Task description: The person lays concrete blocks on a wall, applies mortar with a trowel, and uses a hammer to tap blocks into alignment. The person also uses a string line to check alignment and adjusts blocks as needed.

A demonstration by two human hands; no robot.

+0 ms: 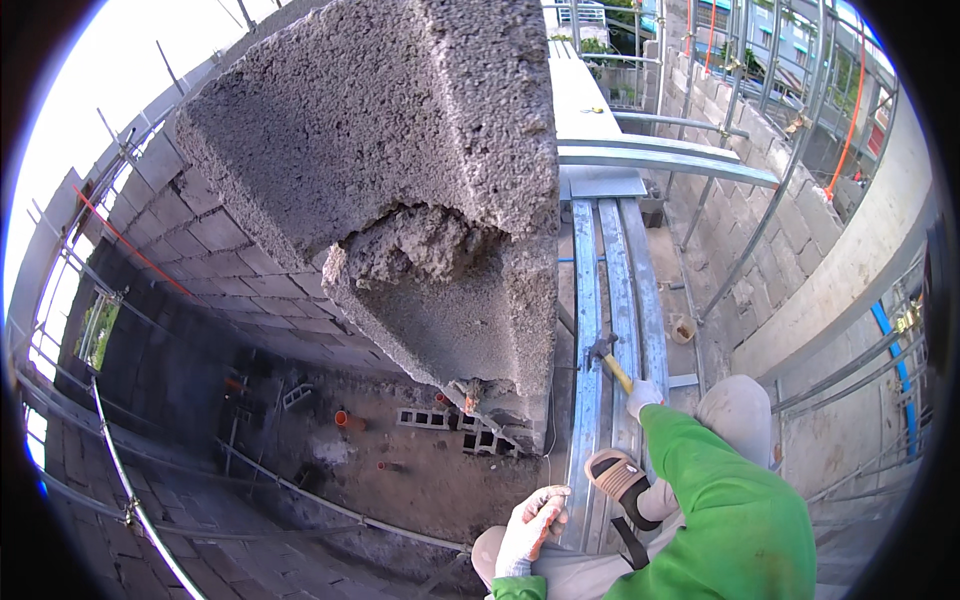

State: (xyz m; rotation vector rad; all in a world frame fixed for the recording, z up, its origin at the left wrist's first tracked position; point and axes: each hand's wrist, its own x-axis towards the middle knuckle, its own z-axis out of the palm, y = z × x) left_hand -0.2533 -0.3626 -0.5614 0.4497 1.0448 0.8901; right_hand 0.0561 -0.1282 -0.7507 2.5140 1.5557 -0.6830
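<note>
A hammer [618, 374] with a dark head and a yellow handle is in my right hand [645, 397]. The hand wears a pale glove and grips the handle's lower end, with the head over the metal planks. My left hand [535, 526], in a whitish glove, is closed in a pinch near my knee. What its fingertips hold is too small to make out. A thin pale line [548, 466] hangs from the rough grey block wall end [370, 120] toward that hand. Mortar [420, 245] bulges from a hollow in this wall end, close in front of me.
I crouch on long metal planks [622, 290] raised above a lower floor [440, 500]. Down there lie hollow blocks [425, 418] and an orange pipe stub [350, 420]. Scaffold tubes [740, 250] stand at the right, beside a concrete beam [850, 270]. Block walls [235, 235] enclose the left.
</note>
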